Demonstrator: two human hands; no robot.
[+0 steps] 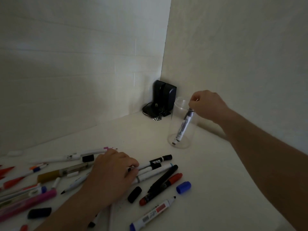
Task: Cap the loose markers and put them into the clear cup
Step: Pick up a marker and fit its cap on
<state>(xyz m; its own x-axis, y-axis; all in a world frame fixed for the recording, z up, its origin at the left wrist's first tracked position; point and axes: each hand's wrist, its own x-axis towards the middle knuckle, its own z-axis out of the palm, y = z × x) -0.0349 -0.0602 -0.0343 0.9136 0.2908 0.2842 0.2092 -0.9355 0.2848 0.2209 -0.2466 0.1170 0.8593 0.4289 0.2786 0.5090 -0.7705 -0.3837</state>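
The clear cup [178, 129] stands upright near the back right of the white table. My right hand [206, 104] hovers over its rim, fingertips pinched on the top of a white marker with a black cap [182, 127] that leans inside the cup, its lower end near the bottom. My left hand [111, 174] lies palm down on the pile of loose markers [155, 165] at the front, fingertips touching a white marker with a black band. Loose caps lie about: a blue cap [183, 187], a black cap [134, 194], another black cap [39, 213].
A black device on a stand with cables [162, 99] sits in the wall corner behind the cup. More pens, a pink highlighter [28, 203] and red markers [10, 182] crowd the front left. A red-and-black marker [160, 189] and a blue-ended whiteboard marker [151, 214] lie front centre.
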